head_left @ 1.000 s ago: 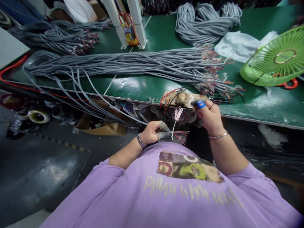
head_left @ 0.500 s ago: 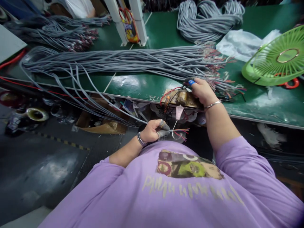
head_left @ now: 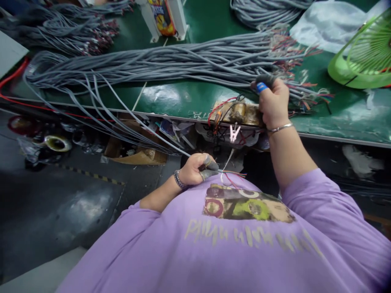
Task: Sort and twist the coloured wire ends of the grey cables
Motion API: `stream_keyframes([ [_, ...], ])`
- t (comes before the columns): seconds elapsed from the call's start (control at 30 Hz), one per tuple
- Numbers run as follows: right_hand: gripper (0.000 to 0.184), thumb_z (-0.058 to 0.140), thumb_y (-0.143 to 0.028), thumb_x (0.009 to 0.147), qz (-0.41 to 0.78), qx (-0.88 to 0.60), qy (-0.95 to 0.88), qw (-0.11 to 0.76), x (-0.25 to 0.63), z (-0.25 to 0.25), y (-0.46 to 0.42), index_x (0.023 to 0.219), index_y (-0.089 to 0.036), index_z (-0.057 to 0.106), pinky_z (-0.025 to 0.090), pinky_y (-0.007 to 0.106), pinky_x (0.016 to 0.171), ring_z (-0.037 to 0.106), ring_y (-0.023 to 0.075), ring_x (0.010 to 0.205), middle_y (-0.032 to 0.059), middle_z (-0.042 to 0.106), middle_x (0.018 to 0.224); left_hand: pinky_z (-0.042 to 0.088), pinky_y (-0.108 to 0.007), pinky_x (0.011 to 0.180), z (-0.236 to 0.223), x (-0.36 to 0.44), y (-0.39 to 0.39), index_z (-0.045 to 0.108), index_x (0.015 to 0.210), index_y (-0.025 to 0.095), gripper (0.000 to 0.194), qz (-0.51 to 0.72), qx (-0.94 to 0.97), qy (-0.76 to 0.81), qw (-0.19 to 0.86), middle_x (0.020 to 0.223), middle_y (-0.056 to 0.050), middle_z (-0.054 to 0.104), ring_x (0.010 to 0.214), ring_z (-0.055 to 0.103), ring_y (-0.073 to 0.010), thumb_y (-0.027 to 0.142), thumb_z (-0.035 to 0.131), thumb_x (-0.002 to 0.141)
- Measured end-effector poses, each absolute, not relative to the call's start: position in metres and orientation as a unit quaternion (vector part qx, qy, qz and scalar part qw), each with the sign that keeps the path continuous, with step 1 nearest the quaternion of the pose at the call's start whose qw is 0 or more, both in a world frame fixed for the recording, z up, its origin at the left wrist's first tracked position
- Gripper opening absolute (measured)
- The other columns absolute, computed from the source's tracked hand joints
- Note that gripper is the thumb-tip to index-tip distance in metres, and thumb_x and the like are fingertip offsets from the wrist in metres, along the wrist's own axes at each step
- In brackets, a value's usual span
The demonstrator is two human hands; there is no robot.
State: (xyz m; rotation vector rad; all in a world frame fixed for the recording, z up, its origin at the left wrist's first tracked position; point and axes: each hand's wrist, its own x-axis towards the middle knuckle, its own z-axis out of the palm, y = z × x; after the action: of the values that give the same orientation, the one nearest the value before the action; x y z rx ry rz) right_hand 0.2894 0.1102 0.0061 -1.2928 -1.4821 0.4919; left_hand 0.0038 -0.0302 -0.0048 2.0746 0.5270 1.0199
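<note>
My left hand (head_left: 198,170), with grey finger cots, is pinched on the end of a grey cable (head_left: 143,129) whose stripped coloured wires (head_left: 233,176) fan out in front of my purple shirt. My right hand (head_left: 273,102), with a blue-taped fingertip, is closed on the green bench, its fingers at the frayed ends of the big grey cable bundle (head_left: 171,65). What it grips I cannot make out. A brown fixture (head_left: 238,114) with red and black leads and a pink clip (head_left: 234,132) sits at the bench edge between the hands.
A green fan (head_left: 366,57) lies at the right, a plastic bag (head_left: 326,24) behind it. More grey cable piles (head_left: 64,28) fill the back left. White posts (head_left: 174,16) stand at the back. Cardboard (head_left: 137,156) and tape rolls (head_left: 57,143) lie under the bench.
My right hand has moved from the bench edge up onto the bench to the stripped cable ends. My left hand has held still with its cable.
</note>
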Motion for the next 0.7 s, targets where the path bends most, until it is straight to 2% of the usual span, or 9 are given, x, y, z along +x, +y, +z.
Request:
stream_keyframes([
  [0.03, 0.035, 0.04, -0.044, 0.103, 0.214, -0.527, -0.58, 0.583, 0.284, 0.013, 0.092, 0.116, -0.018, 0.059, 0.048, 0.038, 0.083, 0.059, 0.0182, 0.094, 0.014, 0.068, 0.106, 0.052, -0.022, 0.06, -0.005, 0.003, -0.031, 0.066, 0.077, 0.017, 0.017, 0.401, 0.81, 0.21, 0.373, 0.072, -0.004, 0.07, 0.063, 0.064, -0.011, 0.03, 0.075, 0.082],
  [0.1, 0.026, 0.056, -0.044, 0.096, 0.274, -0.488, -0.591, 0.581, 0.271, 0.028, 0.047, 0.11, -0.023, 0.065, 0.05, 0.042, 0.085, 0.061, 0.0226, 0.096, 0.0103, 0.071, 0.103, 0.052, -0.022, 0.06, -0.004, 0.002, -0.031, 0.066, 0.077, 0.017, 0.017, 0.401, 0.81, 0.213, 0.372, 0.071, -0.004, 0.07, 0.063, 0.064, -0.0113, 0.031, 0.074, 0.082],
  [0.13, 0.023, 0.06, -0.042, 0.093, 0.306, -0.46, -0.622, 0.555, 0.264, 0.034, 0.022, 0.104, -0.023, 0.068, 0.051, 0.044, 0.085, 0.063, 0.0239, 0.094, 0.0087, 0.072, 0.099, 0.052, -0.023, 0.06, -0.004, 0.002, -0.03, 0.066, 0.076, 0.017, 0.018, 0.398, 0.81, 0.214, 0.374, 0.071, -0.004, 0.07, 0.063, 0.064, -0.0114, 0.031, 0.074, 0.083],
  [0.23, 0.018, 0.063, -0.035, 0.091, 0.42, -0.339, -0.746, 0.389, 0.247, 0.042, -0.037, 0.099, -0.022, 0.072, 0.053, 0.041, 0.086, 0.066, 0.0228, 0.093, 0.0079, 0.072, 0.101, 0.052, -0.023, 0.061, -0.004, 0.003, -0.027, 0.065, 0.076, 0.017, 0.02, 0.389, 0.811, 0.21, 0.383, 0.07, -0.004, 0.069, 0.063, 0.064, -0.0117, 0.034, 0.074, 0.082],
  [0.33, 0.026, 0.062, -0.038, 0.091, 0.479, -0.311, -0.767, 0.292, 0.244, 0.031, -0.057, 0.075, -0.02, 0.068, 0.047, 0.031, 0.064, 0.055, 0.0142, 0.063, 0.0031, 0.062, 0.071, 0.051, -0.022, 0.061, -0.004, 0.008, -0.023, 0.065, 0.078, 0.017, 0.017, 0.38, 0.82, 0.179, 0.389, 0.071, -0.004, 0.069, 0.063, 0.065, -0.0117, 0.03, 0.076, 0.08],
  [0.4, 0.037, 0.06, -0.043, 0.093, 0.484, -0.313, -0.772, 0.269, 0.254, 0.018, -0.053, 0.064, -0.019, 0.061, 0.04, 0.029, 0.056, 0.046, 0.0115, 0.056, 0.0004, 0.052, 0.062, 0.05, -0.021, 0.061, -0.003, 0.011, -0.022, 0.066, 0.08, 0.017, 0.013, 0.361, 0.834, 0.155, 0.388, 0.072, -0.004, 0.069, 0.063, 0.064, -0.0114, 0.024, 0.076, 0.08],
  [0.5, 0.044, 0.059, -0.051, 0.091, 0.444, -0.367, -0.762, 0.294, 0.278, -0.005, -0.042, 0.061, -0.019, 0.058, 0.036, 0.028, 0.054, 0.044, 0.0116, 0.056, 0.0002, 0.051, 0.06, 0.05, -0.021, 0.06, 0.0, 0.011, -0.023, 0.066, 0.078, 0.016, 0.012, 0.353, 0.825, 0.151, 0.415, 0.07, -0.004, 0.069, 0.062, 0.064, -0.0106, 0.023, 0.075, 0.08],
  [0.6, 0.049, 0.063, -0.061, 0.084, 0.376, -0.504, -0.678, 0.381, 0.294, -0.024, -0.035, 0.06, -0.018, 0.06, 0.033, 0.027, 0.052, 0.043, 0.0113, 0.054, 0.0003, 0.052, 0.055, 0.049, -0.02, 0.056, 0.003, 0.008, -0.027, 0.064, 0.074, 0.015, 0.022, 0.392, 0.757, 0.207, 0.479, 0.069, -0.003, 0.067, 0.06, 0.062, -0.0098, 0.032, 0.077, 0.08],
  [0.7, 0.052, 0.064, -0.069, 0.079, 0.428, -0.542, -0.572, 0.441, 0.286, -0.033, -0.033, 0.065, -0.018, 0.063, 0.032, 0.025, 0.049, 0.042, 0.01, 0.051, 0.0006, 0.056, 0.058, 0.049, -0.021, 0.055, 0.001, 0.006, -0.027, 0.064, 0.076, 0.015, 0.027, 0.452, 0.704, 0.286, 0.467, 0.072, -0.003, 0.067, 0.059, 0.06, -0.0094, 0.037, 0.079, 0.077],
])
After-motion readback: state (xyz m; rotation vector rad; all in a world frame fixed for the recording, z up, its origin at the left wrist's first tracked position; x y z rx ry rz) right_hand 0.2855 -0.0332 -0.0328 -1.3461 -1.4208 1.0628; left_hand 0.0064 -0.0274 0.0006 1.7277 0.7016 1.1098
